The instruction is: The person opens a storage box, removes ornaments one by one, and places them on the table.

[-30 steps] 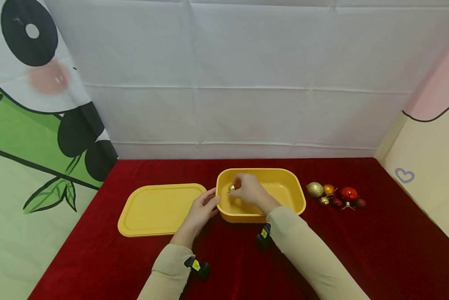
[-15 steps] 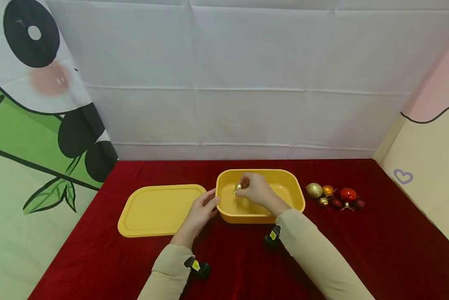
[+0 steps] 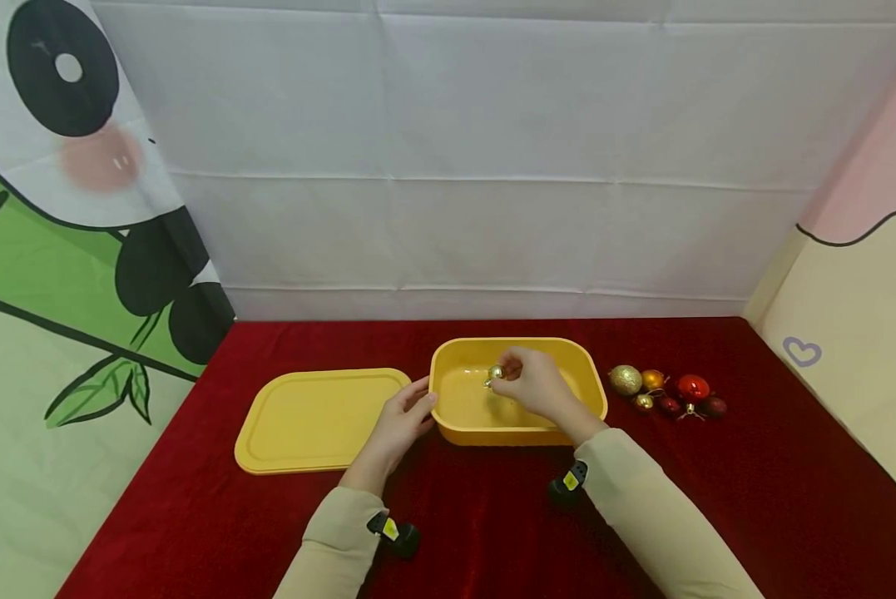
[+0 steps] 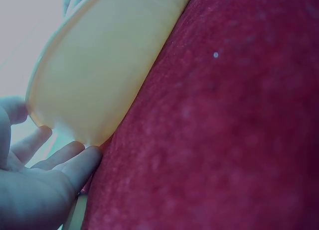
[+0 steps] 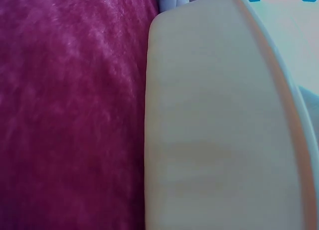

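Observation:
A yellow rectangular box (image 3: 485, 436) stands on the red cloth, its top uncovered. My left hand (image 3: 400, 422) touches the box's left end; in the left wrist view its extended fingertips (image 4: 88, 155) rest against the outer wall. Inside the rim, my right hand (image 3: 543, 389) pinches a small shiny gold Christmas bauble (image 3: 496, 372), held over the floor of the box. The right wrist view shows mostly the box's front wall (image 5: 199, 115), which hides the right hand and the bauble there.
A flat yellow lid (image 3: 316, 420) lies left of the box. To its right several baubles are grouped: a glittery gold bauble (image 3: 625, 380), an orange bauble (image 3: 653, 379), a small gold bauble (image 3: 643, 403), a red bauble (image 3: 692, 387) and dark red ones.
My right hand has moved to the right inside the box, carrying the gold bauble with it. The left hand stays at the box's left end.

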### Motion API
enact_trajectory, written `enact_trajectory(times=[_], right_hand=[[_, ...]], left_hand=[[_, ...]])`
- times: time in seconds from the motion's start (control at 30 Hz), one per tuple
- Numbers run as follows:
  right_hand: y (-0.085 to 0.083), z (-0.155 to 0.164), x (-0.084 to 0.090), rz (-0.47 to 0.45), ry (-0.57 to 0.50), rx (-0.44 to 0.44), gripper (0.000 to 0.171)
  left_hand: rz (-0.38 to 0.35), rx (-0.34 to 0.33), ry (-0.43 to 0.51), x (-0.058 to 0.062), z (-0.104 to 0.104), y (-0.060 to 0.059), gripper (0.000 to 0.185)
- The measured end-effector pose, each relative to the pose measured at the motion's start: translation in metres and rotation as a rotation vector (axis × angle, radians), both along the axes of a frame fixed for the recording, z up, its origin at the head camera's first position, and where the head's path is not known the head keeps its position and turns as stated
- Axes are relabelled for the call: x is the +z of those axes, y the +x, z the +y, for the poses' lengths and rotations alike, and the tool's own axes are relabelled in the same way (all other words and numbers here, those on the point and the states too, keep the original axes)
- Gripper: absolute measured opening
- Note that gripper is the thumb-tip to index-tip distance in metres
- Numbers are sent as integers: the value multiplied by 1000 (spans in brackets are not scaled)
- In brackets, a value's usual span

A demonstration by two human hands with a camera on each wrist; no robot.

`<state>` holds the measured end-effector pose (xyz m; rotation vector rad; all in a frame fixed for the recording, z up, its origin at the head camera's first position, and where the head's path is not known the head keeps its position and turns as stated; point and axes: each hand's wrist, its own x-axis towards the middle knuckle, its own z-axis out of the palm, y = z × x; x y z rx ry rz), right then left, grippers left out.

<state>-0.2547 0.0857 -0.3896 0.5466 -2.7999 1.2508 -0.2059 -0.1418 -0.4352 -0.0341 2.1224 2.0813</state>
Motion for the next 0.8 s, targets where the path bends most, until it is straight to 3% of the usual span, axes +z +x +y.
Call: enact_trajectory(times=[0.47, 0.8], right_hand=[[15, 21, 1, 67, -136, -33, 20], [27, 37, 11, 82, -148, -70, 22]], left_hand=[[10, -3, 2, 1, -1, 2, 49], [-2, 1, 14, 2, 0, 2, 47]])
